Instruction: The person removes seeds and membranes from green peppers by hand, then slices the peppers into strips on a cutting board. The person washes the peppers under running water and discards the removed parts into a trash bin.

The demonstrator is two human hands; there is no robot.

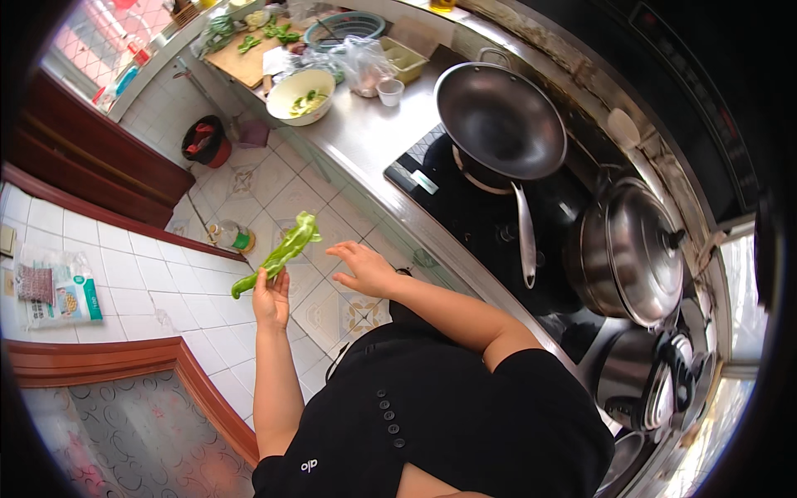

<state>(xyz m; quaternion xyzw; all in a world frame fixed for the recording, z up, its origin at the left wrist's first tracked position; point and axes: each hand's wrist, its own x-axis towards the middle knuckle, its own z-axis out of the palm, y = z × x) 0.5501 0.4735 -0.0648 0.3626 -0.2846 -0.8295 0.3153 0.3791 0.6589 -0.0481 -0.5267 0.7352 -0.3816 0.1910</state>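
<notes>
My left hand (272, 302) pinches a long green pepper (283, 252) between thumb and fingers, near its narrow, curled end. The pepper slants up and away above the floor; its wide far end is paler and looks split or torn. My right hand (364, 269) is held apart from the pepper, to the right of that far end. Its fingers are spread with nothing between them.
On the steel counter (373, 134) stand a bowl of cut vegetables (302, 93), a plastic bag (367, 65) and a cutting board (252, 59). A wok (501, 121) and a lidded steel pot (629, 249) are on the stove. A bottle (231, 236) and a bin (215, 149) occupy the floor.
</notes>
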